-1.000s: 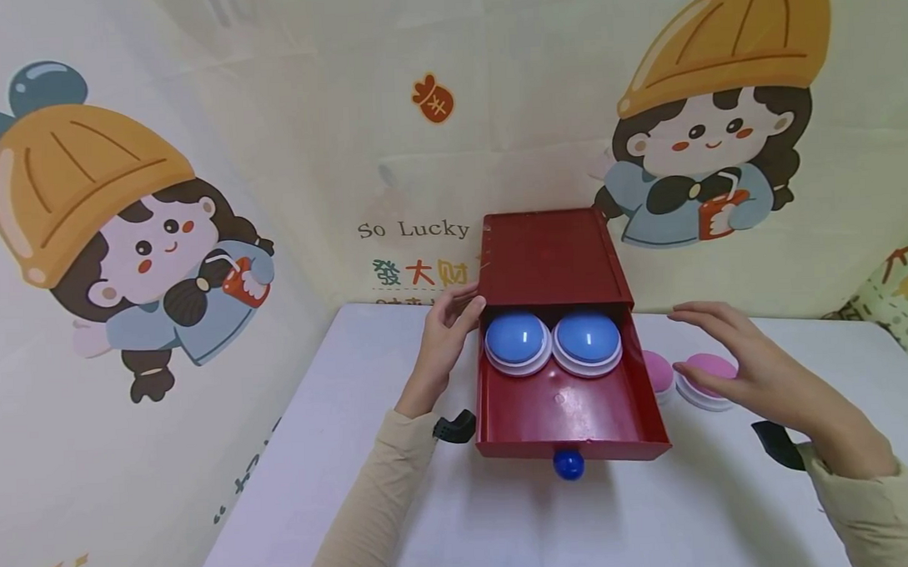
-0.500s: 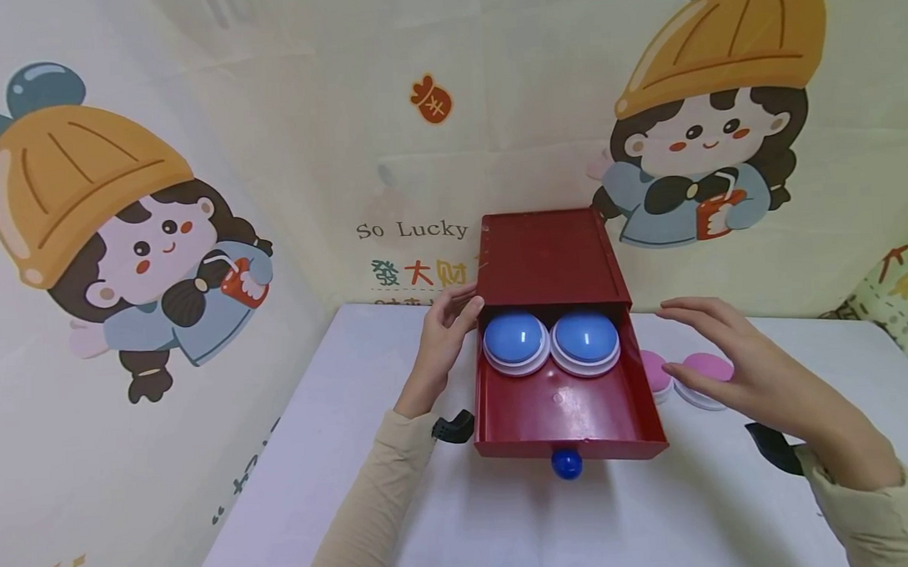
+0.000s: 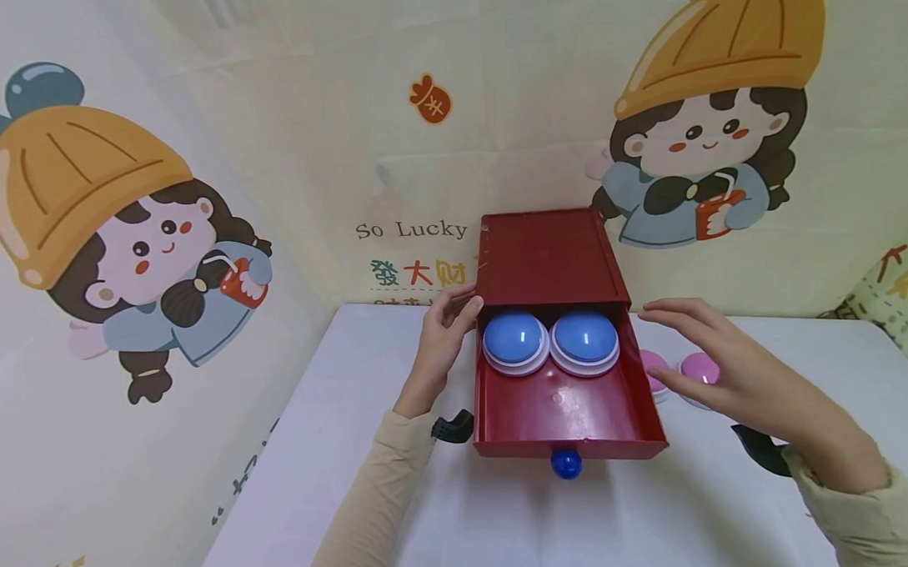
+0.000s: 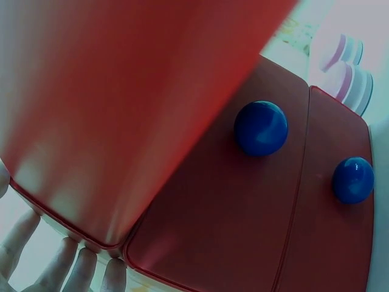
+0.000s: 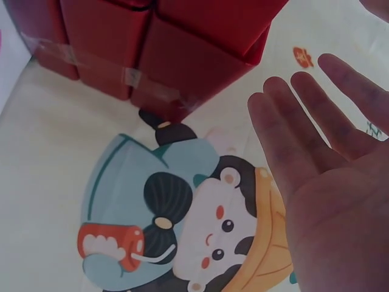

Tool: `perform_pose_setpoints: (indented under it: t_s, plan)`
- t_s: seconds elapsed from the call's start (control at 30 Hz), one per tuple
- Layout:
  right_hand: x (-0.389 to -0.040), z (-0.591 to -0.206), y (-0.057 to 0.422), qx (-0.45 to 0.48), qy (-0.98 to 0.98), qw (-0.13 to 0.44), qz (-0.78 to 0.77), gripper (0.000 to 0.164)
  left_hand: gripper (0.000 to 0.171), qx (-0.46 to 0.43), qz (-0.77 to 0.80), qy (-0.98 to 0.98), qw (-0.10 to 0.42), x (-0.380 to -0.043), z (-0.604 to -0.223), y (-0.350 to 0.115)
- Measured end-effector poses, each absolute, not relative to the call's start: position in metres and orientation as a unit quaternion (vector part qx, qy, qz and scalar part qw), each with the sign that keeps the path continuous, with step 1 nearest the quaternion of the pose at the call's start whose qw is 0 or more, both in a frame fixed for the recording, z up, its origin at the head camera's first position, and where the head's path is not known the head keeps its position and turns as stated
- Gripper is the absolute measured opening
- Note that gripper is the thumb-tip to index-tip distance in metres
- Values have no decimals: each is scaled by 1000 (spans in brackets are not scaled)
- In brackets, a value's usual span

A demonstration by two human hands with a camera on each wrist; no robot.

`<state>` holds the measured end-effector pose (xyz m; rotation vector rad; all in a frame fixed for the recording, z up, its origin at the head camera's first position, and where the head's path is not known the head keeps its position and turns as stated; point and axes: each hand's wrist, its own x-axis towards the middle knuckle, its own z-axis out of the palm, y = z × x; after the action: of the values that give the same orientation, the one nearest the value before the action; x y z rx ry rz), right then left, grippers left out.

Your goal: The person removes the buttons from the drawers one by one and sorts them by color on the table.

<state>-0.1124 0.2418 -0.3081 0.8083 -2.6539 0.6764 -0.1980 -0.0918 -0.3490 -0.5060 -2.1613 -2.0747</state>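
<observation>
Red cabinet: glossy dark red plastic, flat-topped with raised edges, on the white table; clear tape runs across the face seen from the right wrist.
Top drawer: drawn out of the cabinet's front, the same red inside, shiny, with light glints on its bare floor.
Knobs: round, smooth and blue; one on the top drawer, two more on the cabinet's lower fronts.
Blue buttons: two glossy domes on white ringed bases, side by side in the top drawer, close to the cabinet's opening.
Pink buttons: two domes on white bases, right of the cabinet, partly hidden.
Left hand: at the cabinet's left side, fingertips touching it, thumb by the front corner.
Right hand: just right of the cabinet, thumb and fingers wide apart, holding nothing.
Patterned cloth: behind the cabinet, pale, with cartoon figures and lettering.
</observation>
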Motion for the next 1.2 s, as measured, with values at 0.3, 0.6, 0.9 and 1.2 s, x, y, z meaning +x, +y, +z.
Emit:
perform_pose_setpoints:
  t_s: [0.3, 0.6, 0.9, 1.2]
  plan:
    - [-113, -305, 229, 289, -917, 128, 241, 68, 39, -167, -681, -711, 49, -198, -348, -92]
    - [-118, -305, 218, 300, -910, 117, 261, 65, 38, -171, -684, -707, 51, -199, -349, -92]
    - [-122, -308, 211, 303, -914, 111, 245, 67, 39, -173, -693, -698, 47, -204, -355, -90]
    - [-128, -309, 205, 307, -918, 82, 236, 65, 40, -162, -691, -702, 55, -216, -373, -93]
